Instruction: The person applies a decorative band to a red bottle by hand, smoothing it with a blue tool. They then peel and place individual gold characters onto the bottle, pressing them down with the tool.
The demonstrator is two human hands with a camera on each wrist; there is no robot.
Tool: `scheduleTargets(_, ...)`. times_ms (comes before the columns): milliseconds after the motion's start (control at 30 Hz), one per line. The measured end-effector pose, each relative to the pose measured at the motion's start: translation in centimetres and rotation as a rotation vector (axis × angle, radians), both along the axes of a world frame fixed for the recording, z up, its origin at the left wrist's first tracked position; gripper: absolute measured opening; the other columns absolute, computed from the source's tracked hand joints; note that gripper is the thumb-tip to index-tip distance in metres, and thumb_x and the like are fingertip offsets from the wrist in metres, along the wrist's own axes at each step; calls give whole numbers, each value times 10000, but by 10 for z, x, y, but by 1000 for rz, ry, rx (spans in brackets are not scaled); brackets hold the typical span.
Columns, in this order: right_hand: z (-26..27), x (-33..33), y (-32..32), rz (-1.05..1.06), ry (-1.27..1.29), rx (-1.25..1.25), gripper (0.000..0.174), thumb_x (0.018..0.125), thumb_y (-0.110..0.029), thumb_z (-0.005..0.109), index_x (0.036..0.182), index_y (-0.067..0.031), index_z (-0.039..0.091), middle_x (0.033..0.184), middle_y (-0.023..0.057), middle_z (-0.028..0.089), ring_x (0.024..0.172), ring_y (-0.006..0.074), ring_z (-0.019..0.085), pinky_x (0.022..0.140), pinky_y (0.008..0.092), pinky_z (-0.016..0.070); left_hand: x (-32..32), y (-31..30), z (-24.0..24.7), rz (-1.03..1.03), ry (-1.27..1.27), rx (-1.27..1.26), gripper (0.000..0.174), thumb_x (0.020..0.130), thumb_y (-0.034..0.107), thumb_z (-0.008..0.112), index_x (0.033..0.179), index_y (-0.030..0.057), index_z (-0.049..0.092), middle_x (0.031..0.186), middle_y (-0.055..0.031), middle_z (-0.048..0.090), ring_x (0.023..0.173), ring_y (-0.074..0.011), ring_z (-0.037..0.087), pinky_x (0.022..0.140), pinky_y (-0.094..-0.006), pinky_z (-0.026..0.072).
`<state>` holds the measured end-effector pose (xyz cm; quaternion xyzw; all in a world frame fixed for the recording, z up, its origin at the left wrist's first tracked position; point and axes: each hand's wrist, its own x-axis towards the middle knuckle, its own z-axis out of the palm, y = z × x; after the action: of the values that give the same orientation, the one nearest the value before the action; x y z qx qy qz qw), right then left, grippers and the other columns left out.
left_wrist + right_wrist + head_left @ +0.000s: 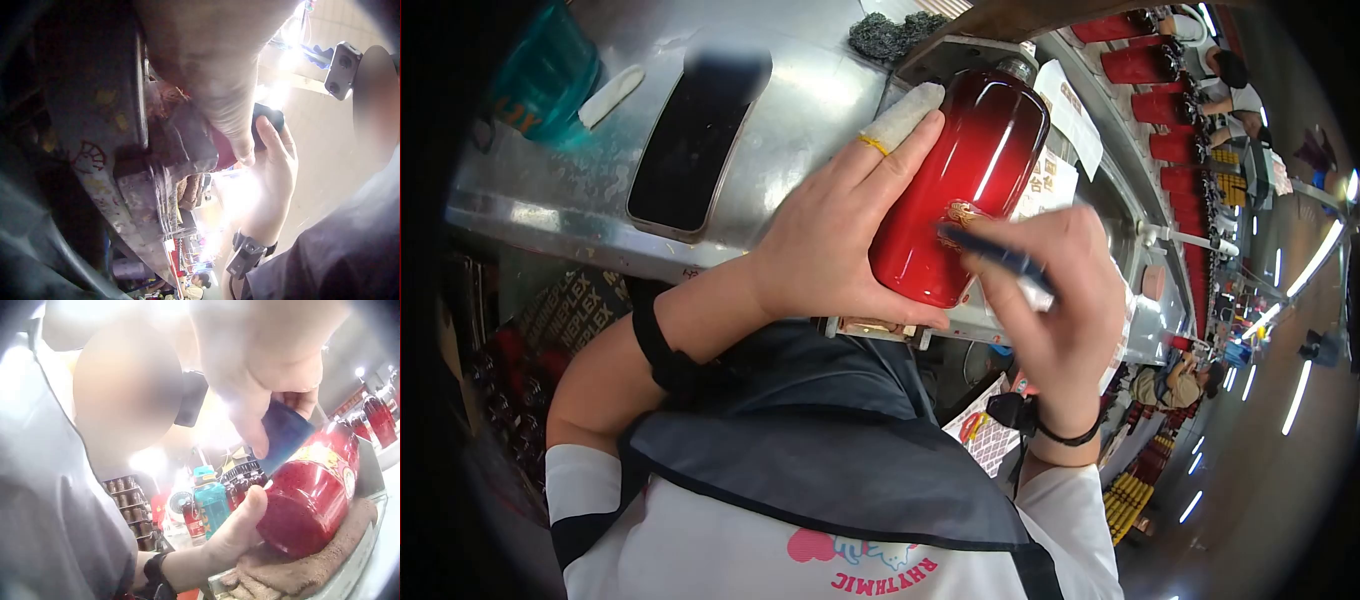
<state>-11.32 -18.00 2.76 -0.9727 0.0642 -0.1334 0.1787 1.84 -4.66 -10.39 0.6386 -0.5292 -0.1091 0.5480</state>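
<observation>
A glossy red bottle (975,160), darker toward its neck, lies on its side in the head view. My left hand (825,235) holds it, with fingers along its side and the thumb at its base. One finger wears a white wrap (905,115) tied by a yellow band. My right hand (1070,290) pinches a flat dark blue scraper (284,434) against the bottle, right at a gold decal (962,210). In the right wrist view a folded brown cloth (281,575) lies beneath the bottle.
A phone (698,140) lies on the metal table (790,120), left of the bottle. Beyond it stands a teal bottle (550,70) near a white strip (612,95). Dark mesh (890,38) sits at the back. Printed paper sheets (1055,190) lie right of the bottle.
</observation>
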Motion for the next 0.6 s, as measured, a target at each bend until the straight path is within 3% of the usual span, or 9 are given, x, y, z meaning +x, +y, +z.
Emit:
scheduleTargets(100,-6,9,-20,-262,-150,143,257,762,-26,786,1014,-47,737,837,84,661,768,234,629,719,350,496,0,-1,-1,-13,-10,13,1373,537,565,934,1578,-6,246,1351,-253,487,1212,-412,535,1019,-432,449)
scheduleTargets(133,3,11,-18,-276,-110,29,252,767,-31,787,1013,-53,739,850,84,672,761,225,636,718,341,499,0,-1,-2,-13,-14,7,1369,552,617,910,1573,-7,245,1395,-254,455,1239,-411,519,1041,-445,453)
scheduleTargets(233,-10,14,-18,227,-163,109,236,800,-49,784,1032,-56,744,863,82,685,782,208,643,710,311,502,2,-2,-6,-24,-9,-5,1385,545,581,931,1575,-15,222,1385,-263,457,1238,-410,523,1040,-440,455)
scheduleTargets(267,0,9,-21,-38,35,240,227,807,-39,781,1032,-39,746,866,70,690,800,179,652,732,296,507,3,-2,-7,-39,-11,-7,1385,545,581,931,1575,-15,222,1385,-263,457,1238,-410,523,1040,-440,455)
scheduleTargets(300,-2,7,-36,-223,-51,287,215,811,-20,779,1024,-30,750,873,59,696,809,143,653,733,268,507,3,-2,-9,-59,22,-8,1380,549,547,940,1575,-20,211,1364,-263,467,1226,-405,529,1034,-435,457)
scheduleTargets(367,-7,2,-61,-304,-290,124,214,810,-7,780,1021,-31,754,878,59,700,812,125,651,716,249,506,4,-1,-9,-74,54,-11,1377,554,513,949,1576,-25,200,1344,-263,476,1215,-400,535,1029,-430,458)
scheduleTargets(433,-1,-4,-54,-267,-321,171,237,789,-1,797,1019,-37,758,864,71,694,798,137,651,693,249,504,5,1,-7,-153,203,84,1300,592,314,931,1594,-18,172,1517,-251,382,1407,-372,414,1159,-424,344)
scheduleTargets(533,-2,-19,-27,-146,-228,-86,338,724,25,823,1042,-78,777,878,85,683,769,183,636,662,283,497,6,1,-14,-179,205,95,1265,596,258,895,1594,-20,168,1539,-256,359,1438,-372,383,1178,-421,322)
scheduleTargets(600,-15,-33,-11,-117,-200,-71,489,617,76,765,1064,-120,788,919,70,680,830,221,637,694,322,503,7,1,-15,-179,201,101,1268,589,253,891,1593,-20,167,1547,-255,348,1444,-375,375,1181,-422,318)
